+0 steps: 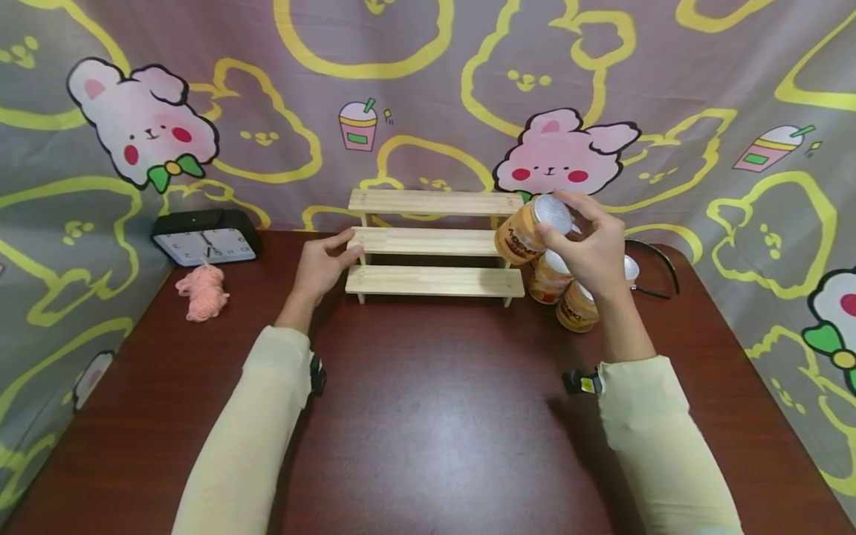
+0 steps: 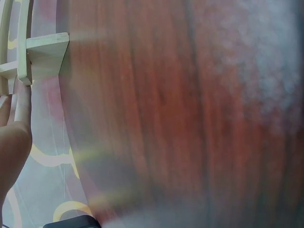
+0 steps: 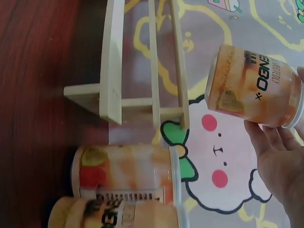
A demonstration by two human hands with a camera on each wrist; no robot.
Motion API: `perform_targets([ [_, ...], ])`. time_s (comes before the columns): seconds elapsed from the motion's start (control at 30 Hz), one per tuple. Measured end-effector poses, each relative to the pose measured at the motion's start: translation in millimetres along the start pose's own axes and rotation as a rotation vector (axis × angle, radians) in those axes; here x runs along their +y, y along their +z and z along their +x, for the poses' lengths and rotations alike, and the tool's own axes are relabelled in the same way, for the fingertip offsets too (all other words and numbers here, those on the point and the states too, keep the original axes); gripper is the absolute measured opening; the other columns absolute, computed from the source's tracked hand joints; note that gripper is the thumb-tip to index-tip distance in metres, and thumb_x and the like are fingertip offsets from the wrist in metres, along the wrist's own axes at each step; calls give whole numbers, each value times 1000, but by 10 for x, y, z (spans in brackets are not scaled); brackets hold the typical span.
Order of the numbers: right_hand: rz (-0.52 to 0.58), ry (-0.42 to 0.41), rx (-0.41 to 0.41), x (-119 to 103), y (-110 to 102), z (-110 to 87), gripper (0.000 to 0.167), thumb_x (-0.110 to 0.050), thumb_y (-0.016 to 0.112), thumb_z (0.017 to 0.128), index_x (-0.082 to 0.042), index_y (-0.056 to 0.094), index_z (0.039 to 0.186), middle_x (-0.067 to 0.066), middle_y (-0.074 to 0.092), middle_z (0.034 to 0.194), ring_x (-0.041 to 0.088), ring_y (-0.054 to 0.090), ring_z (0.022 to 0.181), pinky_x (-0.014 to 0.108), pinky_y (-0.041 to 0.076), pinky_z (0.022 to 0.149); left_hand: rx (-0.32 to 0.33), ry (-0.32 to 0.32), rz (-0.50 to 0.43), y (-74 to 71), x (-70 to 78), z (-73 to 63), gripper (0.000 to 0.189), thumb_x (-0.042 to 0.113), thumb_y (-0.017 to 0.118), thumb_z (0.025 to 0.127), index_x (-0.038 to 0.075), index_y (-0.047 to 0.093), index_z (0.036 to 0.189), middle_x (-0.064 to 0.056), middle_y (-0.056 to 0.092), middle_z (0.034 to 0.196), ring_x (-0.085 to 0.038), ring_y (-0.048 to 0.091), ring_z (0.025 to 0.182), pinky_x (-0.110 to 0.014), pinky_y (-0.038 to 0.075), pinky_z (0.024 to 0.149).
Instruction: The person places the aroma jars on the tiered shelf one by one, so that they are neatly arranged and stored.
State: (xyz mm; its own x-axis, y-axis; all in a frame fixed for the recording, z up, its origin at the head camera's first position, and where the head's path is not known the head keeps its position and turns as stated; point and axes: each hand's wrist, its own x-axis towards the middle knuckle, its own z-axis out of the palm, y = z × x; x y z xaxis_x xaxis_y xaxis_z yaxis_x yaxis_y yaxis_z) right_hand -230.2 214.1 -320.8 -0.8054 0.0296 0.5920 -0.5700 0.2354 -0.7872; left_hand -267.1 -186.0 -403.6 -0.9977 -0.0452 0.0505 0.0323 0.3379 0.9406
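Observation:
A three-tier wooden display shelf (image 1: 435,281) stands at the back of the table. My left hand (image 1: 319,267) holds the left end of its middle tier, thumb at the front edge and fingers at the top. In the left wrist view, part of the shelf (image 2: 47,52) shows beside that hand. My right hand (image 1: 591,245) grips an orange-labelled can (image 1: 518,236) near its pale lid, tilted and raised by the shelf's right end. The right wrist view shows this can (image 3: 254,88) apart from the shelf (image 3: 111,61).
Right of the shelf stand two similar cans, one can (image 1: 547,281) behind another can (image 1: 576,310). Past my right wrist are a partly hidden pale lid (image 1: 631,269) and a thin black band (image 1: 662,260). At left sit a clock (image 1: 210,241) and pink yarn (image 1: 203,292).

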Motion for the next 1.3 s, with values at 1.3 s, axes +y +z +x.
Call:
perform_targets([
  [1.3,47,103,-53,-64,974,476,51,-7,83,82,7,66,128,19,65,123,16,61,101,24,54,80,-9,-11,7,-18,-31,5,50,30,72,97,18,60,144,0,54,148,-13,39,141,-32,44,105],
])
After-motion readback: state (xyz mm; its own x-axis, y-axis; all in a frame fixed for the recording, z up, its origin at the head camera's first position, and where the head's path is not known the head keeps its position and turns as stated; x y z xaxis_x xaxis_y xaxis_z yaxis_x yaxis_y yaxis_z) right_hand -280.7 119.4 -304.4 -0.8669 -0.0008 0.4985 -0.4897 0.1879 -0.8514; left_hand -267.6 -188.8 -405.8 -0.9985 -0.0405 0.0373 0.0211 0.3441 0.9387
